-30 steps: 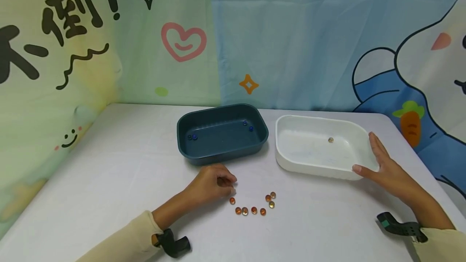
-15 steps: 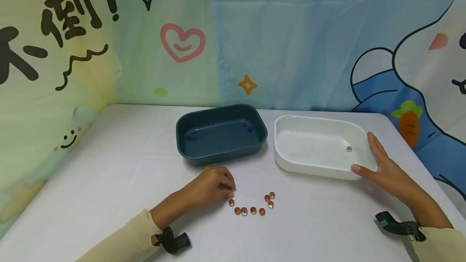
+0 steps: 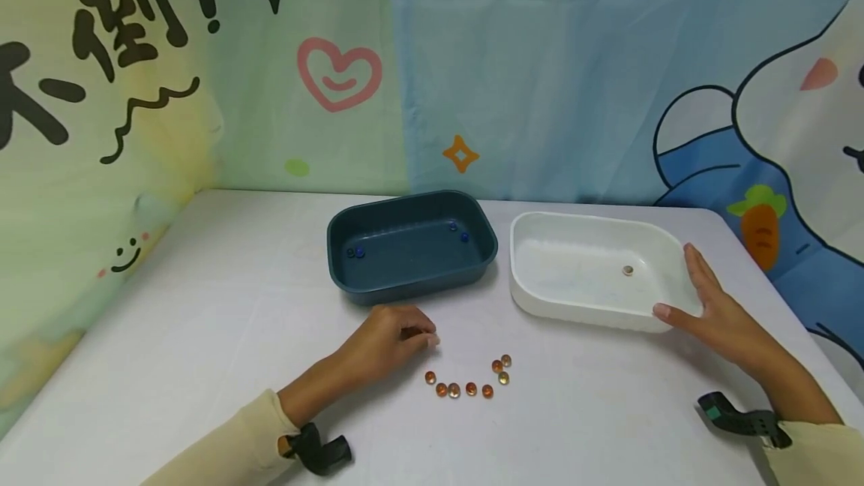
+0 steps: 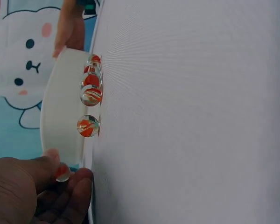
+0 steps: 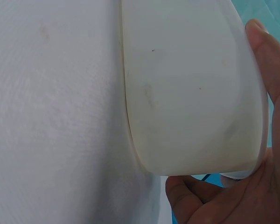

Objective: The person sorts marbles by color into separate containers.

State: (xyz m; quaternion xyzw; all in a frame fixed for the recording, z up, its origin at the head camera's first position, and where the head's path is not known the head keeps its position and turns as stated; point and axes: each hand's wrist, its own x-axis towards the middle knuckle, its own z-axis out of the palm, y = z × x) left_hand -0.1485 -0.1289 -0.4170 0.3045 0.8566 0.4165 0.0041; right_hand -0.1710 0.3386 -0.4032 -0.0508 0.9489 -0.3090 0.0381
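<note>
My left hand is just in front of the dark teal basin, close over the white table. In the left wrist view, it pinches an orange-and-clear glass marble between thumb and fingers; in the head view this marble is mostly hidden. Nearby on the cloth, several orange marbles form a curved row, the closest one just below the fingertips. My right hand grips the right end of a white plastic basin, thumb at the near rim and fingers round the far corner. One marble sits inside that basin.
The dark teal basin stands left of the white one, with several blue marbles on its floor. Behind the table hangs a printed cloth backdrop. Each wrist wears a black camera mount.
My left fingertips have lifted slightly away from the nearest marble. Inside the white basin, the lone marble rolled right, then part way back left. The right hand keeps its grip.
</note>
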